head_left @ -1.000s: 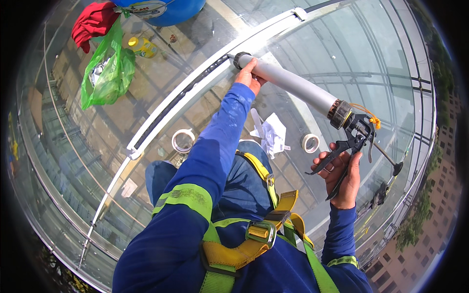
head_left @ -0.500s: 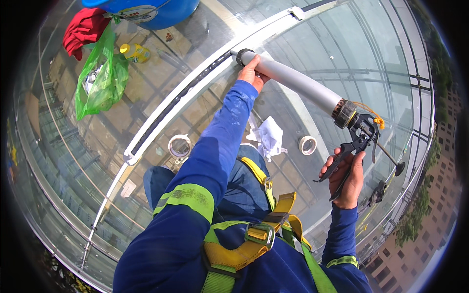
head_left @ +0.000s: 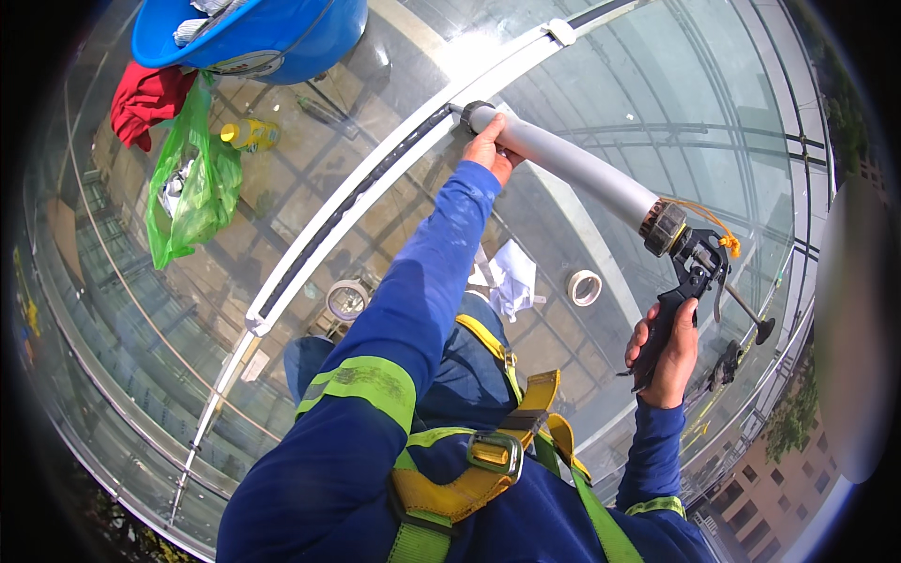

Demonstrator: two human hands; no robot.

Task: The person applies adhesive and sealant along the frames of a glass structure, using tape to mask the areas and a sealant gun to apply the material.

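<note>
Nearest, at six o'clock, a yellow and green harness [head_left: 497, 453] crosses the person's blue top, with blue jeans [head_left: 460, 357] just beyond. Between three and four o'clock, the right hand [head_left: 668, 361] is wrapped around the black handle of a sealant gun [head_left: 572, 171], fingers curled in close on the trigger side. The gun's silver barrel slants from there up toward twelve o'clock. A rod with a dark disc sticks out behind it, and an orange cord [head_left: 730, 246] hangs by its rear end. Close to the middle, toward three o'clock, lies crumpled white paper [head_left: 512, 280]; one tape roll [head_left: 572, 289] is further out at three, another tape roll [head_left: 330, 300] at nine.

Near twelve o'clock, the left hand [head_left: 492, 152] grips the barrel behind its dark front cap, its fingers partly hidden beneath. The nozzle tip meets the upper end of a dark strip [head_left: 375, 174] bordered in white, which curves down toward eight o'clock.

Farther off, around ten, are a green bag [head_left: 197, 202], a yellow bottle [head_left: 251, 135] and a red cloth [head_left: 150, 103]; a blue bucket [head_left: 310, 42] stands at eleven. Farthest, at four, is a windowed building [head_left: 765, 488].
</note>
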